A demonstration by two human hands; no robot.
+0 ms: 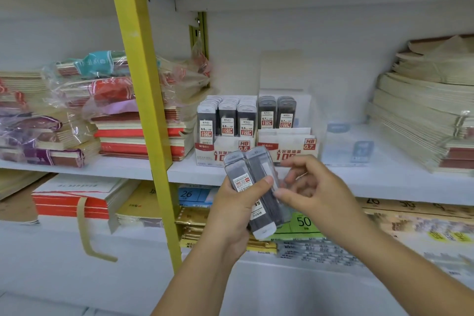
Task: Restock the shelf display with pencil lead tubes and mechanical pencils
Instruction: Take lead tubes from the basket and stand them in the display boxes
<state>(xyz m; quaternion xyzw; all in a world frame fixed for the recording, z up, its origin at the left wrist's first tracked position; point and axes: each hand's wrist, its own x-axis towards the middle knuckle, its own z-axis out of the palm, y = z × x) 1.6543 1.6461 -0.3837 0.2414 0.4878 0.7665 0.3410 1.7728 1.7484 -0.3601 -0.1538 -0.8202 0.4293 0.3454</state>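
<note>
My left hand (232,210) grips a bunch of dark pencil lead tubes (259,202) with white caps and red-and-white labels, held in front of the middle shelf edge. My right hand (311,188) touches the right side of the same bunch, thumb and fingers pinching one tube. On the shelf behind stand two white display boxes: the HB 0.5 box (225,151), full of lead tubes in three rows, and the HB 0.7 box (287,143), holding two rows at its left with room at its right.
A clear empty display box (346,146) stands right of the 0.7 box. Stacks of notebooks fill the shelf at left (138,133) and right (420,120). A yellow upright post (143,100) crosses the shelving. Paper packs lie on the lower shelf (302,223).
</note>
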